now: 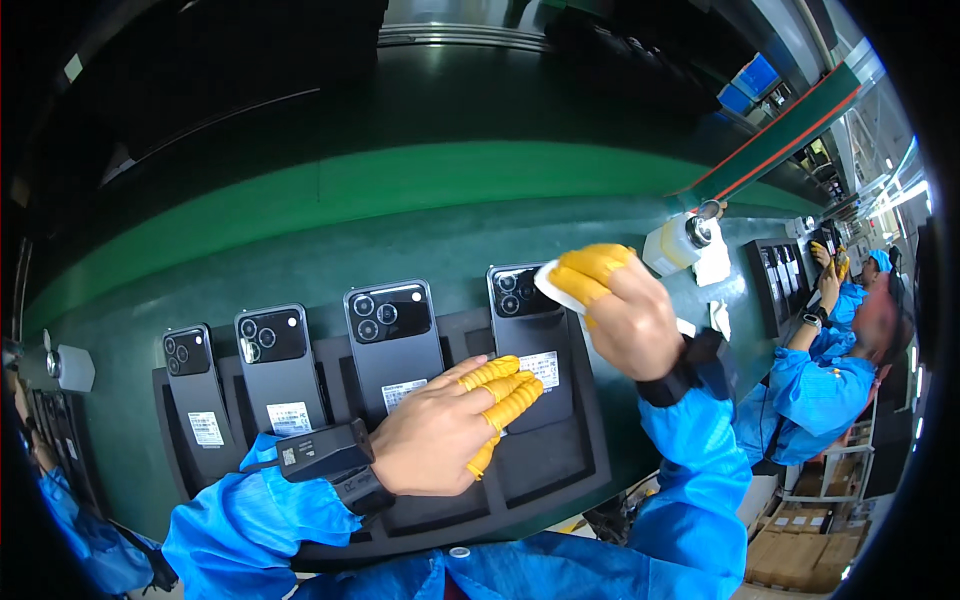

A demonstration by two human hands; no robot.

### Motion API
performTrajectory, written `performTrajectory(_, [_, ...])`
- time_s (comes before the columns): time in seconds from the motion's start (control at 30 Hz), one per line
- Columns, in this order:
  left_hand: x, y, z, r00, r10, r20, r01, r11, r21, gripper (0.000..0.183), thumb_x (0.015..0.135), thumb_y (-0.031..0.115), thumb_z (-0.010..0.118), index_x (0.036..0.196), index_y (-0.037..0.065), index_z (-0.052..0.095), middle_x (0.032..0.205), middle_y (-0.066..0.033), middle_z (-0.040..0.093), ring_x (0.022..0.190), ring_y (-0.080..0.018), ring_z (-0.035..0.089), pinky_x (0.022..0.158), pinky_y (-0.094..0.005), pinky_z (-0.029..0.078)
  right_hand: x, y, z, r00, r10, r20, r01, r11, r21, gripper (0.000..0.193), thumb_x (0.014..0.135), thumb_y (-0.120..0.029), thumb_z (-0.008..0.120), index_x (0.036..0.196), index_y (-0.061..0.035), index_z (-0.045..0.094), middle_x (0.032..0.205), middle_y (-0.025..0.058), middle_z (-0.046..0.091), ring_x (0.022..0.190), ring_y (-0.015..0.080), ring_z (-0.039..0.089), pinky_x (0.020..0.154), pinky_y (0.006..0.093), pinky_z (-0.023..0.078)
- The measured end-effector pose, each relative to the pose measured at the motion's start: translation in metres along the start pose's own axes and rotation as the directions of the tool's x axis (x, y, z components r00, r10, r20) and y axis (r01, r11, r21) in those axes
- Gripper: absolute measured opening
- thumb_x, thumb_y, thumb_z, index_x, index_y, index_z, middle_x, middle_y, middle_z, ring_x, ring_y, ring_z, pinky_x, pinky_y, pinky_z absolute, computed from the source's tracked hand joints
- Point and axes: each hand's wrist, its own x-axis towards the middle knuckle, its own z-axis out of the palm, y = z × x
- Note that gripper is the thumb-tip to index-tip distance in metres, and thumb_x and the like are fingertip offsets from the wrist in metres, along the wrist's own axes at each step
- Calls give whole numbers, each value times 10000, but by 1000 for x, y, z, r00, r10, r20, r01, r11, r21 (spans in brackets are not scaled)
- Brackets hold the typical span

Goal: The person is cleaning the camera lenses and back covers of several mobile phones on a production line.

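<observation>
Your right hand [630,315] pinches a white cloth [560,288] at the top of the rightmost phone [520,337], near the right edge of your tray [592,437]. Your left hand [440,430] reaches over that phone, fingers [512,402] narrowly spaced.

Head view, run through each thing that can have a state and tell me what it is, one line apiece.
Left hand: fingers extended, over the rightmost phone's label
Right hand: closed on a white cloth
White cloth: pinched, by the rightmost phone's cameras
Rightmost phone: back up
Three other phones: back up
Dark tray: holding phones
Right-side bottle: standing
</observation>
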Motion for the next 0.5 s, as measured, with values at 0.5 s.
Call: performTrajectory(0.5, [-1, 2, 1, 1000, -21, 13, 22, 1000, -21, 673, 819, 87, 621, 1476, 34, 484, 1376, -167, 582, 1350, -314, 516, 1216, -469, 324, 0, 20, 14, 980, 101, 170, -64, 975, -214, 128, 736, -12, 676, 857, -10, 719, 850, 121, 630, 797, 315, 647, 760, 395, 564])
